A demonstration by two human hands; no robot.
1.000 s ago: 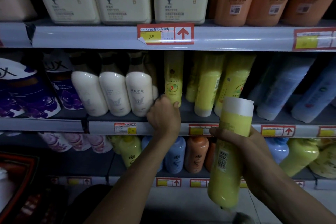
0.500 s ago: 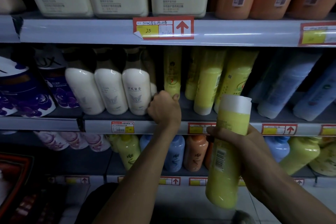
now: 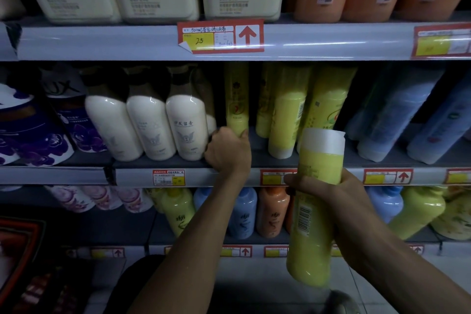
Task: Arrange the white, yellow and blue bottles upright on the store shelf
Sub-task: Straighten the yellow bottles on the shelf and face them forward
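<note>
Gripping yellow bottle (image 3: 236,102) — shelf (image 3: 258,146) room rightward

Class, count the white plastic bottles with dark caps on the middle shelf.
4: left bottle, middle bottle, right bottle in front; a fourth bottle peeks from behind the right one. Others may be hidden.

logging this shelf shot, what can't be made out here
All head view.
1. Base of the slim yellow bottle: hidden by the left hand gripping it.
2. Middle of the white-capped yellow bottle: covered by the right hand holding it.
3. Dark tops of the white bottles: lost in shadow under the upper shelf.
4. Labels of the blue bottles: blurred, dim, the rightmost cut by the frame edge.
</note>
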